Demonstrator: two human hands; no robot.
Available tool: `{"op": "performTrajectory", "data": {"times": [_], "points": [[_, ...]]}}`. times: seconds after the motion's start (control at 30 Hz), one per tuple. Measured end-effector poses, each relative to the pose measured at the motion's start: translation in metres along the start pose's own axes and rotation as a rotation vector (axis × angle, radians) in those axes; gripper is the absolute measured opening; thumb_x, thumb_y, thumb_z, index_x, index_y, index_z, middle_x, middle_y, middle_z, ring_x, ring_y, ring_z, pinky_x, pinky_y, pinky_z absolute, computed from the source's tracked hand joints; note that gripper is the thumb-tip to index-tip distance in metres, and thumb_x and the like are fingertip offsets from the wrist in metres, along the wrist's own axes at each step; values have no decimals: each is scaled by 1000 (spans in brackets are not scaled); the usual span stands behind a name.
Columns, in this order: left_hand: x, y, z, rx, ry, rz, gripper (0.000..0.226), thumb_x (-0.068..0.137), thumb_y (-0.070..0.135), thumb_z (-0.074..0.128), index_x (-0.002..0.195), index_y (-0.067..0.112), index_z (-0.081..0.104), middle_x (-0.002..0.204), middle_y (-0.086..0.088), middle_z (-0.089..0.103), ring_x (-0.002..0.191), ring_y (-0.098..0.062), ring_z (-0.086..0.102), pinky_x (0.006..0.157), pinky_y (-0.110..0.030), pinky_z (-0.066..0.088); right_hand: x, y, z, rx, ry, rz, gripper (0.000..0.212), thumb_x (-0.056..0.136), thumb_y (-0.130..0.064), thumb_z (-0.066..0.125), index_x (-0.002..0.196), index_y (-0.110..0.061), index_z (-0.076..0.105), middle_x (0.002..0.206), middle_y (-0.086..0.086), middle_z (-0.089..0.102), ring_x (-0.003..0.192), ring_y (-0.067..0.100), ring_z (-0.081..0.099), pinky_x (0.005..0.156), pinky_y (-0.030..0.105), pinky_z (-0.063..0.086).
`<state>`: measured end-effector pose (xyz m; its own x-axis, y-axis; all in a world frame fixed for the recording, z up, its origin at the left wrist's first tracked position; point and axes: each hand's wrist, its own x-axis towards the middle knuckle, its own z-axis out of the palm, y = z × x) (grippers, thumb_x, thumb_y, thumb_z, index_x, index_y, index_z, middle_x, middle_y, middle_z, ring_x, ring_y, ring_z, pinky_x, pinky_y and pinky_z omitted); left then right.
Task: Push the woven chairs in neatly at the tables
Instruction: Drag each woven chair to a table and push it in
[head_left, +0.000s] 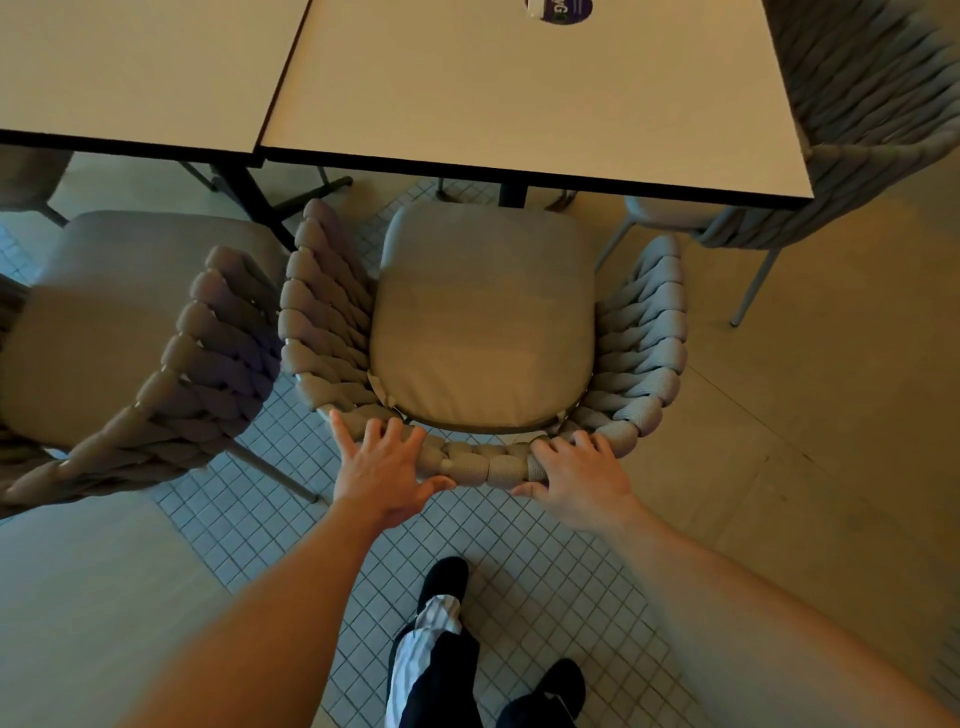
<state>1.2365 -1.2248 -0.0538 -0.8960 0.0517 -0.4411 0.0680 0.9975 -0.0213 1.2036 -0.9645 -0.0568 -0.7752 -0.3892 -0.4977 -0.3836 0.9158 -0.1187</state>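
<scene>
Bare forearms reach in from the bottom edge; below them a dark shoe (444, 579) and striped trouser leg stand on the small-tile floor (524, 561). Left hand (387, 470) lies flat on the back rim of the middle woven chair (483, 332), fingers spread apart, thumb out to the side under the rim. Right hand (576, 480) has fingers curled over the same rim, gripping the thick braid, thumb below. Chair: chunky grey-tan braided rope wrapping back and arms, smooth tan seat cushion. It faces the right table (519, 93), front edge of the cushion just at the table's near dark edge, most of the seat clear of the table. Left arm of the chair sits just beside a second woven chair (135, 338), narrow gap between them. A third woven chair (872, 130) stands at the table's right side. Left table (130, 67) butts against the right one. Open floor to the right of the held chair
</scene>
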Motion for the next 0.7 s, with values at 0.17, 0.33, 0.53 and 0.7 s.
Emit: {"op": "performTrajectory", "data": {"times": [0.17,0.33,0.53,0.7], "points": [[1,-1,2,-13,-9,7,83,82,87,25,142,32,39,142,-1,45,135,-28,37,110,-77,-5,0,-3,-2,6,-36,33,74,91,-79,38,139,-24,46,135,0,59,129,30,44,113,48,29],[3,-2,2,-28,-37,6,87,82,88,28,147,33,37,147,0,44,139,-27,37,110,-77,-10,-4,-5,-2,22,-39,57,73,93,-76,40,144,-24,44,143,1,54,137,29,39,118,49,23],[-5,-3,-5,-107,-54,-41,84,86,84,32,148,27,41,148,-1,46,141,-23,36,116,-67,-7,-8,-5,-13,60,-96,24,77,92,-75,44,149,-24,41,149,2,48,142,29,35,120,51,22],[-21,-11,-7,-308,38,-71,72,92,73,39,146,26,45,153,-4,39,146,-23,27,121,-55,14,-7,-22,-40,8,-94,-86,80,90,-75,50,151,-25,37,158,1,35,149,27,23,121,55,18]]}}
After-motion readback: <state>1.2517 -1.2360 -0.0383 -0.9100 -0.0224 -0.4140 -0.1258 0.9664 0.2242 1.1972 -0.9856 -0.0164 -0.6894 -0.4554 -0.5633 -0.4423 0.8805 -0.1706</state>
